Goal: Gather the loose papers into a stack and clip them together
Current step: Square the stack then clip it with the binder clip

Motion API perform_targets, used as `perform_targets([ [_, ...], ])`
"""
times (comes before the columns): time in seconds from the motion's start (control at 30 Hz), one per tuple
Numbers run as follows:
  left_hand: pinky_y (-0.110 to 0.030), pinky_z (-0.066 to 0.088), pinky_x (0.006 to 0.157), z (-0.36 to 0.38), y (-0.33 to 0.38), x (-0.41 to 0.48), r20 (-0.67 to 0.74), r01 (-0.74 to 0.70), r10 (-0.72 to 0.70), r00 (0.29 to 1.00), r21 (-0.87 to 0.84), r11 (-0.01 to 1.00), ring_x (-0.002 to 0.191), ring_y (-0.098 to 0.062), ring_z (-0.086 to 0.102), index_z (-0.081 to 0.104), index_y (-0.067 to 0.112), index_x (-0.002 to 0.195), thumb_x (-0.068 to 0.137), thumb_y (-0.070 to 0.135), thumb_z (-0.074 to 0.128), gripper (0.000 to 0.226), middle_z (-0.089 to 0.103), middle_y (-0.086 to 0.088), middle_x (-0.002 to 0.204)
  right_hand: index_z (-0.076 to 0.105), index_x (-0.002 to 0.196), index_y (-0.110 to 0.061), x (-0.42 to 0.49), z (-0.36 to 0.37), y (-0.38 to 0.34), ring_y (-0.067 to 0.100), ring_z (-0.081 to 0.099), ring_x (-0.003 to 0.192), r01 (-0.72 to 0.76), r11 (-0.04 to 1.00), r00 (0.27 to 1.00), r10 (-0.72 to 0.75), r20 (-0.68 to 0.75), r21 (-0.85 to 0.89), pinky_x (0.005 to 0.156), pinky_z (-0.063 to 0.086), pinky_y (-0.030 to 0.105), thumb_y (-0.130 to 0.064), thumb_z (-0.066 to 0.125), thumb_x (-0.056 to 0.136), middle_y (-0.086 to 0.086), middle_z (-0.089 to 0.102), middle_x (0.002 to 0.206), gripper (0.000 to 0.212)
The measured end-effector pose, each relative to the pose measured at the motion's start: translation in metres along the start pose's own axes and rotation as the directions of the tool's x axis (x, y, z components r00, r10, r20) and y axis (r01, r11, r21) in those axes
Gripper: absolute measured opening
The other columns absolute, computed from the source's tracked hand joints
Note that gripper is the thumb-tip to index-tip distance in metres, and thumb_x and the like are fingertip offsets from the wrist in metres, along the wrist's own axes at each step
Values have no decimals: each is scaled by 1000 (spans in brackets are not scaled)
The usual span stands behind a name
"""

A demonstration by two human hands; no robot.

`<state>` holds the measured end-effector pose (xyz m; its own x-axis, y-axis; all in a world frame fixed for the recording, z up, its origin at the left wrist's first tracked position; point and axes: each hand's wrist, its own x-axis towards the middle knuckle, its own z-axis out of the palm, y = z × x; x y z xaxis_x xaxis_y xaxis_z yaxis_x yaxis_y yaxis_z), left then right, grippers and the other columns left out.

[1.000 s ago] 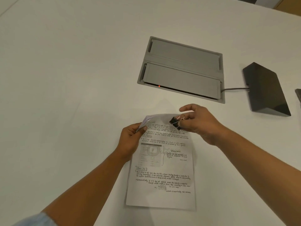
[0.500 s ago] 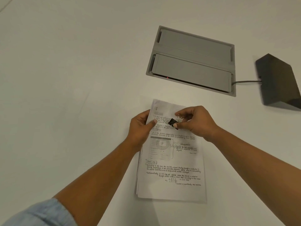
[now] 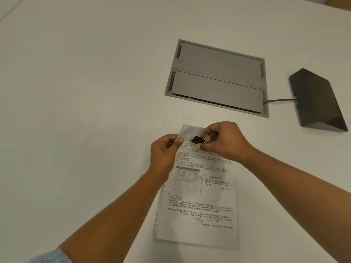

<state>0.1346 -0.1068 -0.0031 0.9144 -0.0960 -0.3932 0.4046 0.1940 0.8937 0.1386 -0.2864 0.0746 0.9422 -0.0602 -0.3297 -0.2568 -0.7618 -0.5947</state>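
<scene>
A stack of handwritten papers (image 3: 199, 202) lies on the white table (image 3: 76, 111) in front of me. My left hand (image 3: 165, 150) pinches the stack's upper left edge between thumb and fingers. My right hand (image 3: 224, 141) holds a small black binder clip (image 3: 197, 139) by its silver wire handles, over the top of the stack. The clip's black body sits just right of my left thumb. Whether its jaws are around the paper edge I cannot tell.
A grey flip-lid cable box (image 3: 218, 78) is set into the table beyond the papers, with a small red light at its front slot. A dark wedge-shaped device (image 3: 319, 101) stands at the right, joined to the box by a cable (image 3: 279, 100).
The lifted top corner of the stack has come down flatter. My right hand has brought the clip left and closer to my left thumb at the stack's top.
</scene>
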Motion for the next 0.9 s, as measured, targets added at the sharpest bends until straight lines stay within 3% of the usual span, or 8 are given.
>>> perform_targets([
  [0.13,-49,62,76,-1,0,-2,21,5,-4,1000,-27,1000,85,-34,75,75,5,100,90,9,68,13,77,-17,93,76,99,-19,1,-12,-2,6,61,65,55,992,998,-53,18,-113,60,48,16,-39,86,68,-9,68,73,37],
  [0.23,-48,61,77,-2,1,-2,46,-1,3,999,-43,999,86,-36,75,76,10,95,90,8,68,10,77,-17,94,77,101,-20,2,-22,-6,5,60,67,122,977,992,-122,11,-173,60,42,15,-42,83,72,-13,65,74,37],
  [0.4,-42,61,74,-3,4,-5,78,3,2,997,-76,997,82,-30,75,77,16,86,89,4,67,15,78,-12,89,77,104,-19,6,-35,-12,12,62,65,171,978,983,-177,-41,-115,60,50,21,-39,82,73,-6,68,71,37],
  [0.73,-41,62,72,-3,11,-8,130,11,3,991,-112,994,80,-30,74,75,8,88,89,1,66,12,77,-15,88,78,100,-16,14,-33,-11,-6,58,54,203,975,978,-198,59,-91,52,42,8,-31,82,76,-13,64,59,29],
  [0.9,-45,61,75,-4,11,-9,126,6,9,992,-112,994,82,-34,74,76,12,86,88,3,67,13,77,-16,89,75,105,-17,16,-38,-13,3,59,58,193,976,973,-177,148,-105,56,44,8,-35,85,70,-10,66,62,40],
])
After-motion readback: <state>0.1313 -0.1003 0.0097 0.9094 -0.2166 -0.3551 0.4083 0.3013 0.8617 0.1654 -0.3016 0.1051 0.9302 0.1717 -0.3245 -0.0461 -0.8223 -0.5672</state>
